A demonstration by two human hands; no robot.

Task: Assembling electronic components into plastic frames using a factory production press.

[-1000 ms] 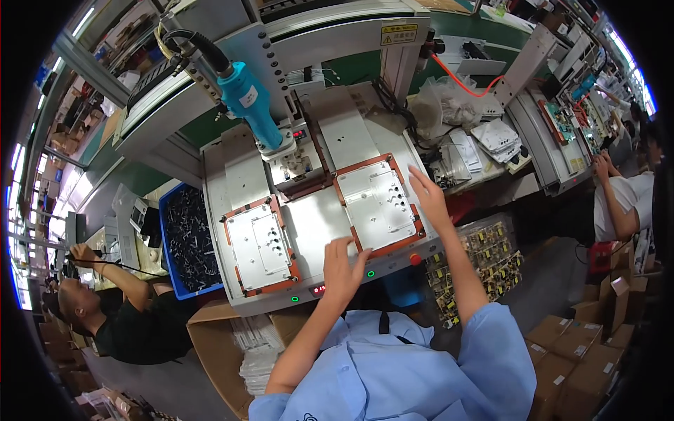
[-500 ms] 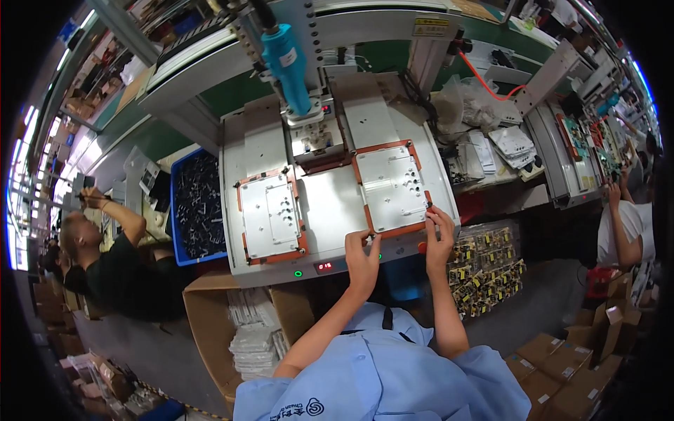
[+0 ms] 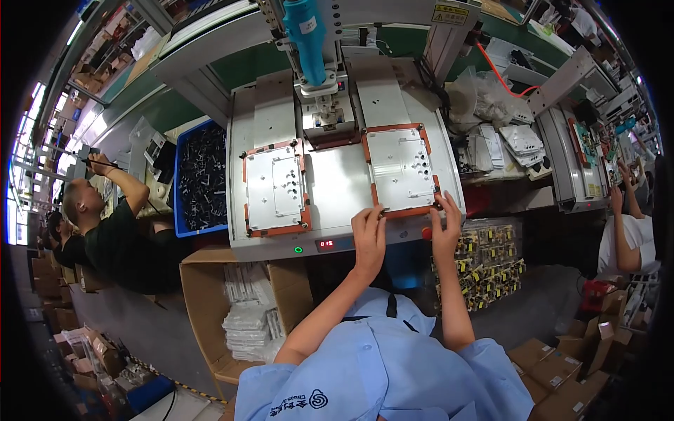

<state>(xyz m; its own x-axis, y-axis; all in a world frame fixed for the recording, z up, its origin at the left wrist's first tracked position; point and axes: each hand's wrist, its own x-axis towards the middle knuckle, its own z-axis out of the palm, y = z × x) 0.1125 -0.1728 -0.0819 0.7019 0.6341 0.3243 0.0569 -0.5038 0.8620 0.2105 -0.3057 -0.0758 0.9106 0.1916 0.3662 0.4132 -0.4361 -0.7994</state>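
Your left hand (image 3: 368,237) and right hand (image 3: 445,235) are sitting at the near corners of the right plate (image 3: 401,174); whether your fingers are clamping isn't showing.

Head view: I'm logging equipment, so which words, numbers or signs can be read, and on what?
Wording not copied; places only:
Yellow warning sign: machine's grey frame.
Red digits: front display.
Dark logo and lettering: light-blue shirt.
Small upper display, label on teal cylinder, carton labels: too small.
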